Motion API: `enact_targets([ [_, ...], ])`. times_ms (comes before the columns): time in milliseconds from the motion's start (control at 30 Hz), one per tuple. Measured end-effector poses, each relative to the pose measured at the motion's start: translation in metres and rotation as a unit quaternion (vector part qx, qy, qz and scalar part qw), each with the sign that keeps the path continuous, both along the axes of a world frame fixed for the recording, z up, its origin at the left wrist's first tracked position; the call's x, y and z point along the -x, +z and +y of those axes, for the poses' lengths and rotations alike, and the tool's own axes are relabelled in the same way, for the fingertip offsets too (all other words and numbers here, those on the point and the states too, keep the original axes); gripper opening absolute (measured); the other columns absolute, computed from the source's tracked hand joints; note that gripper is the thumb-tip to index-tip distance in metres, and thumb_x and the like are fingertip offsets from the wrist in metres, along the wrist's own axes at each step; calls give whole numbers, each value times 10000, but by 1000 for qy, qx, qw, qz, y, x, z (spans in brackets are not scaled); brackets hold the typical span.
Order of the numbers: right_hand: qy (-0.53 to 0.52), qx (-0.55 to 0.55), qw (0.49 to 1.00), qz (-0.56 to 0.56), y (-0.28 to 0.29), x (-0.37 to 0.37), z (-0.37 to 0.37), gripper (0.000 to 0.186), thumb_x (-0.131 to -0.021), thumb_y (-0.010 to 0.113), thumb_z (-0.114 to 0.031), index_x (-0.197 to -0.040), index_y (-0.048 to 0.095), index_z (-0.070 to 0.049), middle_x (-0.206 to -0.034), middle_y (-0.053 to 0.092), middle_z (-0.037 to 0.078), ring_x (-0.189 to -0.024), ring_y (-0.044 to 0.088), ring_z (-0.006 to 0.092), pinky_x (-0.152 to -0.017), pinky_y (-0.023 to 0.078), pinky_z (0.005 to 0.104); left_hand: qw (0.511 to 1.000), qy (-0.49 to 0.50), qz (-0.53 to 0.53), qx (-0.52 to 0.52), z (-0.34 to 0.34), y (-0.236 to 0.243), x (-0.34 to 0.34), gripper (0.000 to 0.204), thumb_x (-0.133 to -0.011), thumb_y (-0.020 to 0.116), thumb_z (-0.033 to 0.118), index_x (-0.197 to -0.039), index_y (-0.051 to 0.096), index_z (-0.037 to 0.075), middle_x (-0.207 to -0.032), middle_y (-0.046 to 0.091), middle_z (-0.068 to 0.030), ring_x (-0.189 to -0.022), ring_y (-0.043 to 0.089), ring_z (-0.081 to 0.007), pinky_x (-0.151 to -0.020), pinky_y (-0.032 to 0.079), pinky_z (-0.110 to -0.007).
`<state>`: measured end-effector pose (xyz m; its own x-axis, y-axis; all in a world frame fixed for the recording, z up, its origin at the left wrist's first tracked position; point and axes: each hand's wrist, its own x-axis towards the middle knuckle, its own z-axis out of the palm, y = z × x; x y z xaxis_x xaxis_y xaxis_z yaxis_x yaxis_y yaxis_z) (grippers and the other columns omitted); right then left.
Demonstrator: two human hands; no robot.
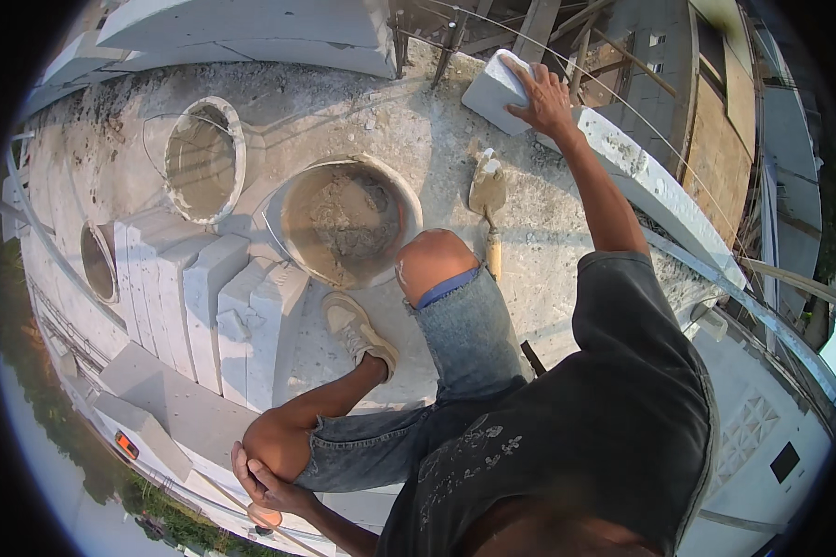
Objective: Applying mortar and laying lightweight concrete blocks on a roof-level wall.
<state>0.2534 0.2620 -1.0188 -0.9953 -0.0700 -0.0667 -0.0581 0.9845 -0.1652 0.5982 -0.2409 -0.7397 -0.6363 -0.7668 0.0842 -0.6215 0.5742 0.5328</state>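
My right hand [546,100] reaches far forward and grips a white block [492,91], its thumb on the near face and its fingers over the top. That block sits at the far end of a row of white blocks [641,167]. My left hand [274,485] rests against my bent left knee, fingers laid along it and holding nothing. A trowel [489,190] with a wooden handle and mortar on its blade lies on the slab near my right knee. Left of the trowel stands a bucket [407,190] with wet grey mortar in it.
A second bucket [240,162] stands farther left, and a third bucket [111,269] is beyond the upright white blocks [172,283]. A string [622,102] runs above the block row. Past that row are wooden boards [720,139]. Large pale slabs [251,32] lie along the far side.
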Motion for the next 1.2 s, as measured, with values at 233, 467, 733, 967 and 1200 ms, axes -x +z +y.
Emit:
enact_targets([
  [233, -92, 117, 989, -20, -3, 34, 25, 900, -662, 805, -412, -1441, 353, -377, -1294, 510, 173, -1192, 510, 401, -927, 441, 524, 994, -103, 31, -18, 0, -6, -2, 330, -940, 528, 227, -1123, 608, -35, -1239, 570, -191, -1149, 530, -322, -998, 407, -426],
  [467, -217, 624, 751, 15, 99, -47, -17, 837, -785, 745, -318, -1447, 311, -44, -1291, 521, 203, -1122, 576, 282, -934, 488, 377, 997, -65, 30, -29, -17, 7, -21, 361, -937, 545, 226, -1173, 584, -45, -1254, 558, -197, -1155, 537, -313, -1017, 396, -417],
  [733, -245, 870, 403, -145, 104, -141, -83, 650, -874, 665, -409, -1358, 420, -51, -1295, 547, 94, -1199, 528, 227, -993, 446, 426, 890, -231, 222, -325, 102, -14, 105, 691, -849, 695, 253, -1374, 353, -37, -1356, 460, -194, -1241, 473, -318, -1079, 341, -442],
  [967, -202, 932, 207, -219, 153, -169, -200, 622, -902, 640, -371, -1381, 388, -66, -1316, 503, 112, -1234, 480, 259, -1016, 436, 396, 770, -272, 260, -516, 210, -59, 129, 1065, -697, 827, 133, -1467, 93, 112, -1430, 308, -195, -1314, 371, -289, -1099, 305, -445],
  [1200, -75, 873, 437, -203, 173, -170, -236, 745, -885, 670, -233, -1475, 250, -60, -1383, 434, 147, -1261, 451, 256, -1069, 355, 423, 845, -193, 308, -393, 158, -41, 153, 863, -767, 742, 57, -1397, 156, -13, -1319, 383, -186, -1212, 436, -254, -1008, 375, -374],
])
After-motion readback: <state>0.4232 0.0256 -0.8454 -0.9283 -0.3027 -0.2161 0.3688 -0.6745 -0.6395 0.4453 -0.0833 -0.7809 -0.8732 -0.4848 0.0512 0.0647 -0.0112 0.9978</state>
